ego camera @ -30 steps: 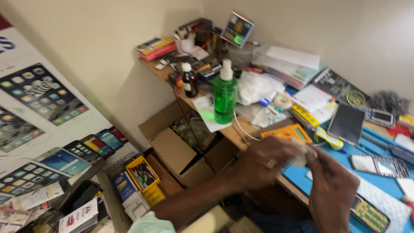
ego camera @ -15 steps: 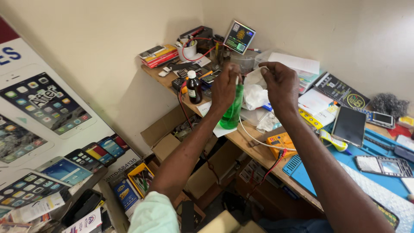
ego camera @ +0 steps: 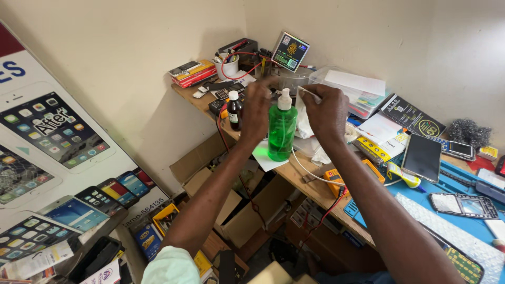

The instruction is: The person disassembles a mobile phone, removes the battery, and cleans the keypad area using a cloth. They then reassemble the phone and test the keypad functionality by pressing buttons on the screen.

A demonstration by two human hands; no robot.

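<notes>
A green liquid bottle [ego camera: 281,134] with a white pump top stands on a wooden workbench [ego camera: 302,184]. My left hand [ego camera: 256,109] hovers just left of the pump top with fingers curled; it is blurred, so its contact with the bottle is unclear. On the right of the bottle, my right hand [ego camera: 327,111] pinches a piece of white tissue [ego camera: 306,94] beside the pump. More crumpled white tissue lies behind the bottle.
A small dark bottle [ego camera: 234,110] stands left of the green one. A yellow multimeter [ego camera: 336,176], black phone [ego camera: 421,155], blue work mat [ego camera: 465,184] and phone parts lie to the right. Cardboard boxes [ego camera: 247,210] sit under the bench; a phone poster [ego camera: 47,137] leans left.
Both hands rose from low over the blue mat and reached to the green bottle. They have since spread, so the pump top shows between them.
</notes>
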